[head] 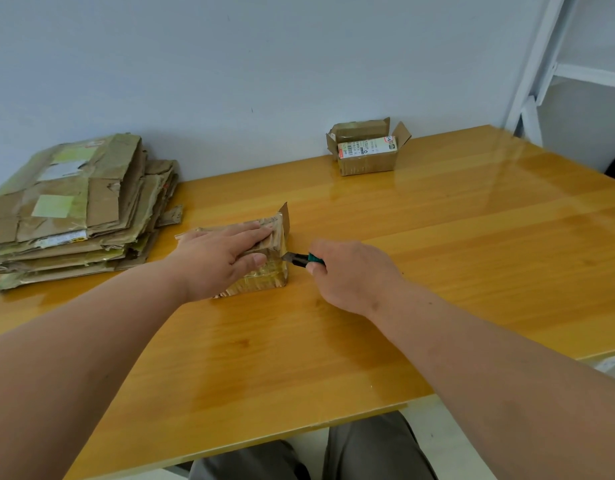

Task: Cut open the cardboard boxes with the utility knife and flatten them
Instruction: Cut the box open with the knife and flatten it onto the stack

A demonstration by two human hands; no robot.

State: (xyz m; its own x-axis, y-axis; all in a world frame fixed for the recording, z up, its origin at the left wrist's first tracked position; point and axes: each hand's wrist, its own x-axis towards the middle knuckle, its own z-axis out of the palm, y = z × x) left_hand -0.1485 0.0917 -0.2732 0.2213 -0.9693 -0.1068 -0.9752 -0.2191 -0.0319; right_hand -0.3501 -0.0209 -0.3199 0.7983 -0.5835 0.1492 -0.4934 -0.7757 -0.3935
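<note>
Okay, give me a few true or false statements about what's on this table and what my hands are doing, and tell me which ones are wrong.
1. The left hand lies flat on the taped box. True.
2. The right hand holds the utility knife with its tip at the box's right end. True.
3. The stack of flattened cardboard sits on the right side of the table. False: it is on the left, by the wall.
4. The small open box near the wall is already flattened. False: it stands with its flaps up.
5. The knife handle is red. False: it is green and black.
</note>
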